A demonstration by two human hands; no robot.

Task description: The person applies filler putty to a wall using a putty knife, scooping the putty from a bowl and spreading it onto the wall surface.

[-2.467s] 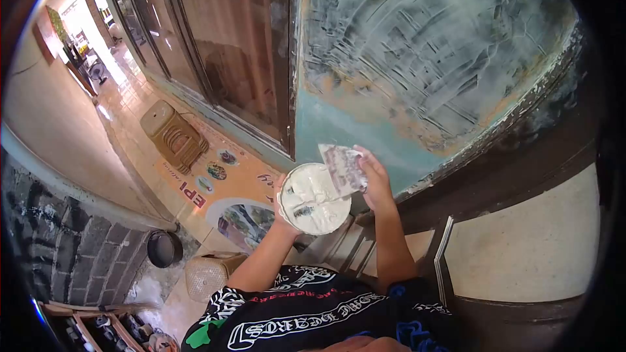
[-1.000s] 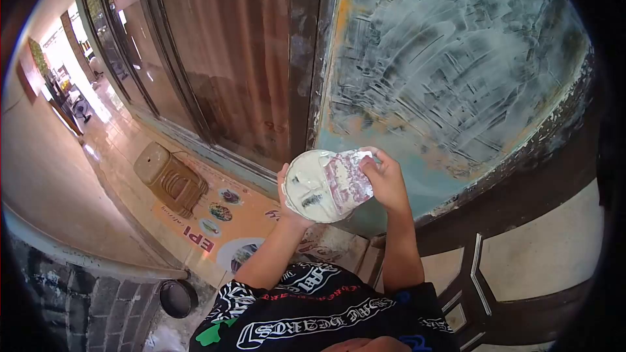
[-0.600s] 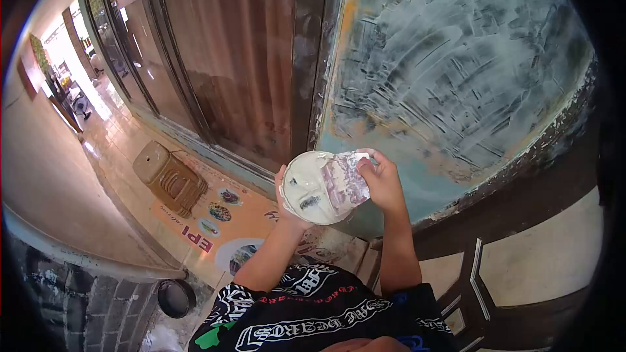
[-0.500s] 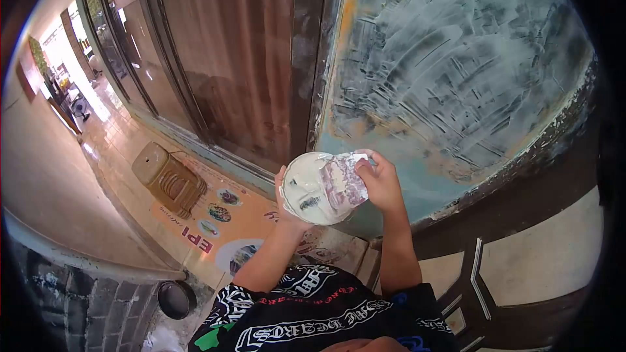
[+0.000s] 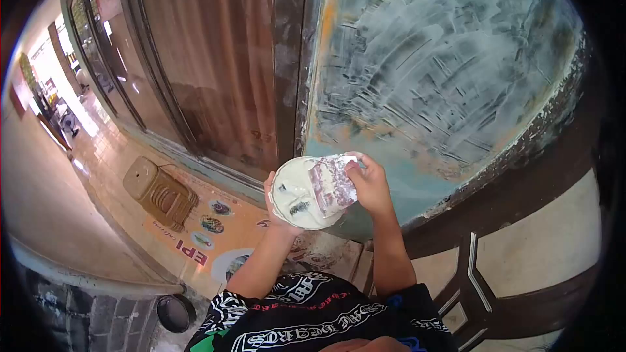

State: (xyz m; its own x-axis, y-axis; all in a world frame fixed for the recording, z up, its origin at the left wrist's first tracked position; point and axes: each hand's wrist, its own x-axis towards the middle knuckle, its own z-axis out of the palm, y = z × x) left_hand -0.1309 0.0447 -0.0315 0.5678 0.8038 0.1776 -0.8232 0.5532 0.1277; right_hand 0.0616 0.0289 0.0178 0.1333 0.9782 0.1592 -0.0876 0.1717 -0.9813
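Observation:
My left hand cups a round tub from its left side and below, fingers closed along the edge. White putty fills the tub, with dark patches showing in its surface. Pinched in my right hand is a flat putty scraper, smeared white over a purplish face. Its blade lies over the right part of the tub, against the putty as far as I can see. Just beyond both hands stands a greenish wall panel streaked with whitish putty.
A brown plastic stool stands at the left on an orange printed banner. Behind the tub is a dark-framed window with a brown curtain. A dark round basin sits low at the left, near a grey block wall.
The view has shifted, so the stool, window and wall appear farther left. Both hands still hold the tub and scraper in nearly the same arrangement.

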